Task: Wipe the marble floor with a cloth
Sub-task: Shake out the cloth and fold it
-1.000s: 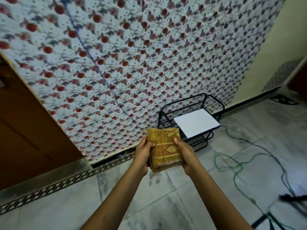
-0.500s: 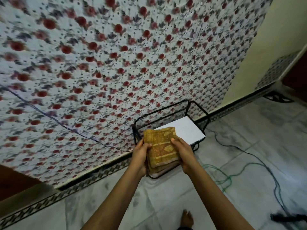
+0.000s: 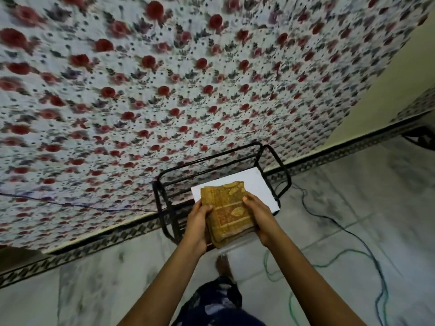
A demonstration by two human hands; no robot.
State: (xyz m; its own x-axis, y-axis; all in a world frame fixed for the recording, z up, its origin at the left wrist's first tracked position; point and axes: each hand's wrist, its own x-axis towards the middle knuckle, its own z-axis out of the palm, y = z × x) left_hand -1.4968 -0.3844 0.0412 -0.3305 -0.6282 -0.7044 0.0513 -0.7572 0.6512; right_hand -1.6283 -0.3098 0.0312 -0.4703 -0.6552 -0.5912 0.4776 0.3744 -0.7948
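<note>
Both hands, left (image 3: 196,228) and right (image 3: 261,216), gripping folded yellow cloth (image 3: 227,211), above marble floor (image 3: 367,208)

No text, label, brand, number or sign can be read here. The folded cloth (image 3: 227,211) carries only a woven pattern, and the white board (image 3: 260,184) is blank.

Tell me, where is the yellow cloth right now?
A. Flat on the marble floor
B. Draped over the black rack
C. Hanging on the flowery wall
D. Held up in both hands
D. The folded yellow cloth is gripped at its sides by the left hand and the right hand, up in front of the black rack and off the marble floor.
</note>
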